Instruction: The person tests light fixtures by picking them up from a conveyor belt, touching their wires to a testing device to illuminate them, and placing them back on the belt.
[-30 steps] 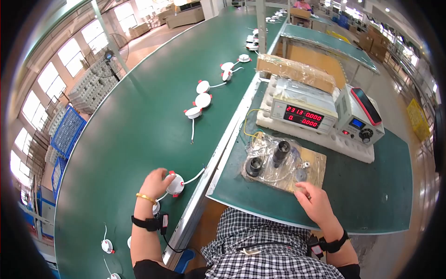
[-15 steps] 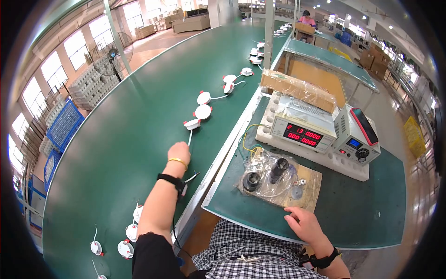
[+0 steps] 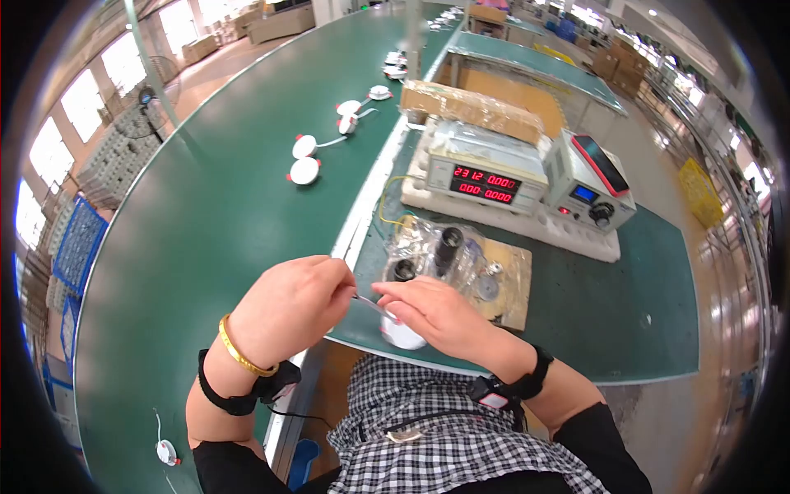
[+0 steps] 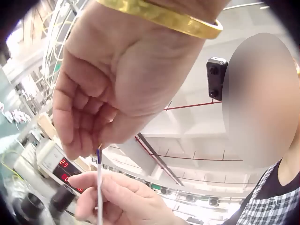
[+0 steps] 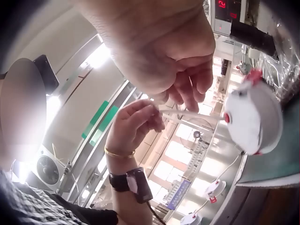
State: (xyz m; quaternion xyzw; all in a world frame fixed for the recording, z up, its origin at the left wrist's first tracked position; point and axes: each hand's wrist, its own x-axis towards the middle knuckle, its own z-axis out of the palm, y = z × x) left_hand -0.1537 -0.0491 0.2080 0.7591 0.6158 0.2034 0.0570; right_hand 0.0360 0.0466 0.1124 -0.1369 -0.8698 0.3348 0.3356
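Above the bench's front edge my two hands meet. My left hand [image 3: 341, 284] pinches the free end of a thin white wire [image 3: 366, 302]; the left wrist view shows that wire [image 4: 99, 187] leaving my left fingertips [image 4: 89, 149]. My right hand [image 3: 387, 292] pinches the same wire a little farther along. A round white lamp [image 3: 401, 333] with red clips hangs at the wire's other end, under my right hand. In the right wrist view the lamp [image 5: 253, 117] dangles beside my right fingers [image 5: 187, 91], with the wire [image 5: 187, 114] running across to my left hand [image 5: 136, 119].
A meter with red digits [image 3: 485, 183] and a white box with a knob [image 3: 588, 193] stand at the bench's back. A plastic-wrapped board with black sockets [image 3: 448, 263] lies just beyond my hands. More white lamps [image 3: 304, 170] lie on the green belt, one [image 3: 166, 451] near me.
My left hand has come back from its far reach on the belt, bringing a lamp. My right hand has lifted off the bench edge and taken hold of the wire.
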